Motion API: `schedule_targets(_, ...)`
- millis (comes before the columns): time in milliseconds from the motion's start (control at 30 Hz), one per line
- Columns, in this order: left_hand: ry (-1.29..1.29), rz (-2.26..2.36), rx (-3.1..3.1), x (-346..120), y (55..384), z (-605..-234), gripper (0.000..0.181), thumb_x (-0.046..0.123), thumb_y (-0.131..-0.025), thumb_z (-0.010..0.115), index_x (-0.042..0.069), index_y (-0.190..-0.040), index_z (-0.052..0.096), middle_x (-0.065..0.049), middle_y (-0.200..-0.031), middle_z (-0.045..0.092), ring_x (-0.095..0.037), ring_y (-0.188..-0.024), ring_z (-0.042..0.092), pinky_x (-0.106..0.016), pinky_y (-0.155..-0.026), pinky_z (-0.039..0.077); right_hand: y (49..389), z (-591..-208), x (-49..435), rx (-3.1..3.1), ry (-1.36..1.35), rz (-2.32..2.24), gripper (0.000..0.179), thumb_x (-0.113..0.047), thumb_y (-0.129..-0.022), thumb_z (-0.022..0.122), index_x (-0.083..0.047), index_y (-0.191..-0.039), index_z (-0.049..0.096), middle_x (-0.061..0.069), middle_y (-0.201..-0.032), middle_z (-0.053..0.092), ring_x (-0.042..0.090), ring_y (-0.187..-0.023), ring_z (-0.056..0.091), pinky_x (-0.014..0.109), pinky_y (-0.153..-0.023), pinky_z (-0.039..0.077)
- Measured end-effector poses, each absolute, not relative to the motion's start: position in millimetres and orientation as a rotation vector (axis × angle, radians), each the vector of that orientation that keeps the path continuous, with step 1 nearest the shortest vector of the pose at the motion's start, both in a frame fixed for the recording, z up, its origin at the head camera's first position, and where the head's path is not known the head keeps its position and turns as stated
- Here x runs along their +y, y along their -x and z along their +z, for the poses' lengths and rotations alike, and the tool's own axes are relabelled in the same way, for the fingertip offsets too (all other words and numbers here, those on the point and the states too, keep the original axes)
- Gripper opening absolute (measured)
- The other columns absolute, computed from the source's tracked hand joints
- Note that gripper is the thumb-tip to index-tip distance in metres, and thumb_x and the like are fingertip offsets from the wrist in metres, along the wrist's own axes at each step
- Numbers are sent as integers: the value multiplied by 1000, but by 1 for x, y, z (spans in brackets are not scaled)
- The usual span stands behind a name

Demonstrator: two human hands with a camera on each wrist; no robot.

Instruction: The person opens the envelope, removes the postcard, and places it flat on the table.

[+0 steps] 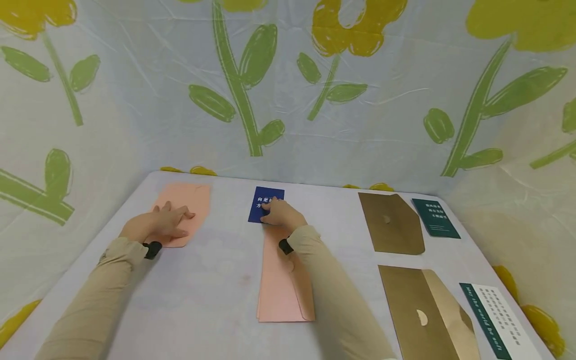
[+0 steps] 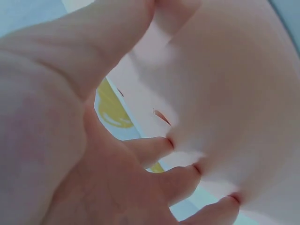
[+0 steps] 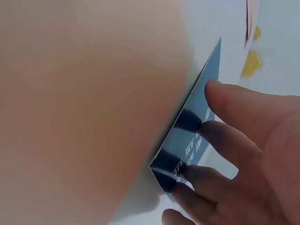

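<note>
My left hand rests with spread fingers on a pink envelope at the left of the table. In the left wrist view, its fingertips press on the pale envelope surface. The right hand reaches over a small dark blue card with white writing. Thumb and fingertips touch the card's printed face in the right wrist view. That card lies just beyond a stack of pink envelopes, partly covered by my right forearm.
To the right lie two gold envelopes, the farther one with its flap to the right and the nearer one. Beside them are a dark green card and a white card with a green band. A flower-patterned cloth surrounds the table.
</note>
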State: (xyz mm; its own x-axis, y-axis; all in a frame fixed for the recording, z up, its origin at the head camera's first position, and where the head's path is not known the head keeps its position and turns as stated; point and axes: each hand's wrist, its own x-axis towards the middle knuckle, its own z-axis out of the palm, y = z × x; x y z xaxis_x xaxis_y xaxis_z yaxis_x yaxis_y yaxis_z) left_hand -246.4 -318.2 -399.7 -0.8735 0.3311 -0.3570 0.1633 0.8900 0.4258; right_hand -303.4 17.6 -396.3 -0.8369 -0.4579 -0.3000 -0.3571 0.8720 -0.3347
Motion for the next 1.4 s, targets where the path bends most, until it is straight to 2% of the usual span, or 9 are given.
schedule_targets(67,-379,526,2638,-321,242,-398,61,45,-92,68,6,-133,45,-42,-148,23,-66,-136,-5,-76,-104,-4,299,-397,7,2681,622,-340,55,-32,-102,55,-17,-153,39,20,-162,19,33,-150,17,44,-119,18)
schedule_targets(167,-390,487,2651,-319,232,-390,51,33,-95,68,5,-131,45,-39,-146,30,-66,-136,0,-75,-105,-1,293,-397,-10,2702,652,-250,56,-34,-102,55,-20,-153,39,20,-161,22,35,-149,20,45,-119,18)
schedule_targets(333,-433,488,2666,-326,223,-393,55,33,-95,67,2,-134,42,-34,-145,36,-67,-135,-1,-75,-104,-3,280,-397,-32,2719,705,-127,59,-38,-100,57,-25,-154,38,19,-160,25,35,-148,21,46,-120,16)
schedule_targets(600,-427,558,2680,-333,207,-398,54,30,-93,70,4,-133,45,-40,-145,31,-67,-135,-3,-76,-103,-5,265,-398,-49,2726,754,-48,59,-40,-99,59,-27,-153,39,15,-160,28,32,-149,22,47,-119,16)
schedule_targets(767,-376,590,2662,-333,196,-397,54,32,-94,69,5,-134,46,-46,-146,21,-68,-134,-7,-78,-101,-5,257,-403,-58,2750,791,25,59,-44,-99,58,-29,-153,40,12,-160,31,30,-148,25,46,-119,18)
schedule_targets(1033,-386,554,2725,-336,176,-404,54,31,-90,72,4,-129,47,-49,-136,24,-70,-129,6,-80,-97,4,234,-408,-73,2786,851,147,60,-51,-97,57,-33,-152,40,10,-159,33,29,-145,31,41,-118,23)
schedule_targets(1167,-394,566,2726,-336,163,-403,51,30,-91,72,5,-128,48,-45,-133,29,-67,-126,12,-79,-96,8,221,-409,-78,2799,862,155,60,-52,-96,59,-34,-151,43,9,-157,36,28,-144,33,38,-118,24)
schedule_targets(1333,-412,495,2765,-338,149,-405,46,31,-91,72,8,-124,49,-38,-122,34,-61,-114,29,-73,-89,25,202,-407,-83,2818,909,157,59,-54,-94,60,-34,-148,48,9,-154,41,26,-143,35,35,-117,26)
schedule_targets(1400,-408,487,2776,-339,144,-406,47,31,-90,73,9,-123,50,-35,-120,36,-60,-112,30,-72,-89,24,194,-407,-84,2813,927,149,58,-54,-94,61,-34,-147,49,9,-153,42,25,-142,36,35,-116,27)
